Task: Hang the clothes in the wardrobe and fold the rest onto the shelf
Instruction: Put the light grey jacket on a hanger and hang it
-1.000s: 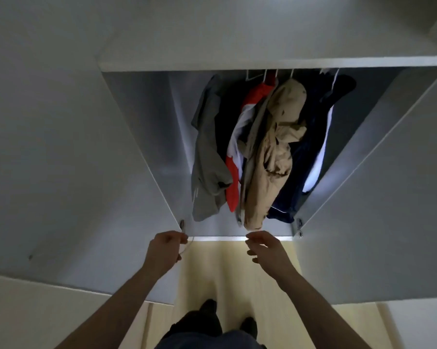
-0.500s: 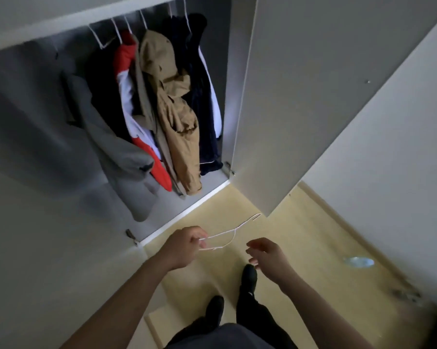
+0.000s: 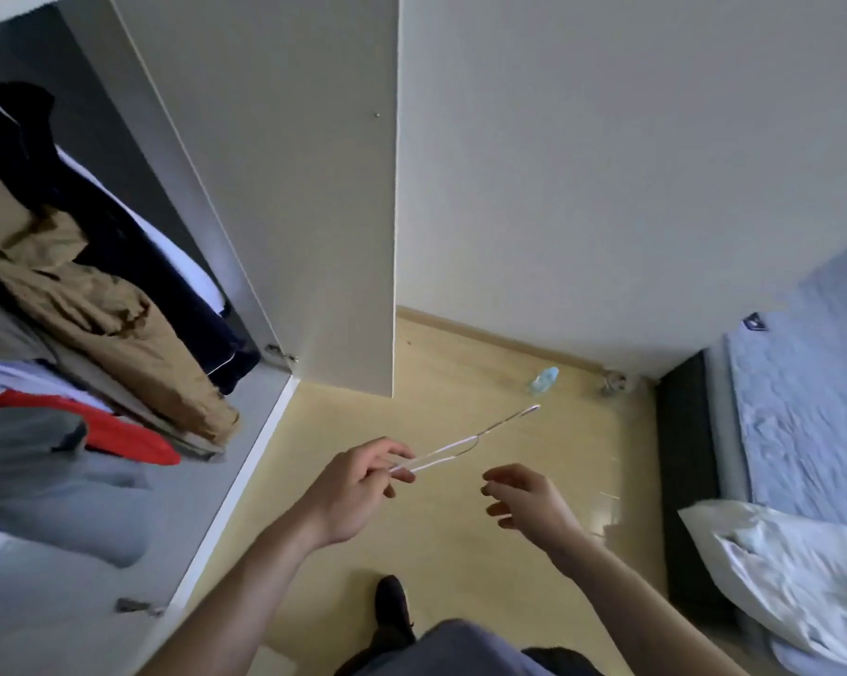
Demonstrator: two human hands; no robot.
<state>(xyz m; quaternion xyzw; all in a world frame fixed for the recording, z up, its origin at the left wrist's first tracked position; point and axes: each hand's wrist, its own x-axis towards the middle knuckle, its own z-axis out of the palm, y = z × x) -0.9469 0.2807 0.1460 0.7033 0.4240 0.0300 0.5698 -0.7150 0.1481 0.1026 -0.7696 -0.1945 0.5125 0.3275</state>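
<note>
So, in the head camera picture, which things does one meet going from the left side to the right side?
Hanging tan jacket → open wardrobe door → left hand holding a wire hanger → right hand → bed.

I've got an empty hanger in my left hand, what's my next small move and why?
Probably reach your free right hand toward the bed for a garment: the wire hanger pinched in your left hand carries nothing yet, and the wardrobe stands open.
</note>
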